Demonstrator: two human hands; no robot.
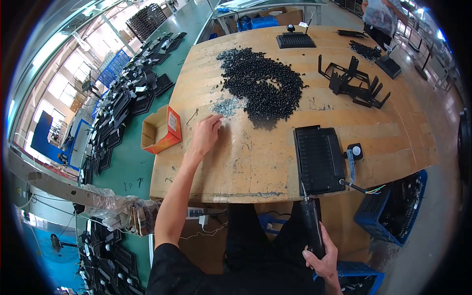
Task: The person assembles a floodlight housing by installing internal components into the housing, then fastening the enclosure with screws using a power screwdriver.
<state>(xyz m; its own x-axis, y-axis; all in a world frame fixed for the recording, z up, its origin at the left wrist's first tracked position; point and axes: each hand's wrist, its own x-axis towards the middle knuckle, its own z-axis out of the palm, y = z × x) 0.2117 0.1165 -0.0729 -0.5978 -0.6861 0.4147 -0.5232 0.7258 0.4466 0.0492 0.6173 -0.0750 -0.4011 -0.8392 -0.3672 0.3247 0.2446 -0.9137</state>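
My right hand (322, 255) is wrapped around a black electric screwdriver (311, 221) below the table's front edge; its bit points up beside the near left corner of a finned black lamp housing (319, 160). That housing lies flat, with a small sensor (355, 151) and a cable with bare coloured wires (366, 190) at its right side. My left hand (206, 132) is over the table, fingertips pinched together just below a scatter of small silver hardware (226, 106). What the fingertips hold, if anything, is too small to tell. A large heap of small black parts (265, 83) lies beyond.
An open orange cardboard box (164, 132) stands left of my left hand. Black metal brackets (354, 83) lie at right, and another lamp (295, 40) at the back. A green bench (142, 162) holds many lamps. Blue crates (393, 206) stand on the floor. A person (383, 19) is at upper right.
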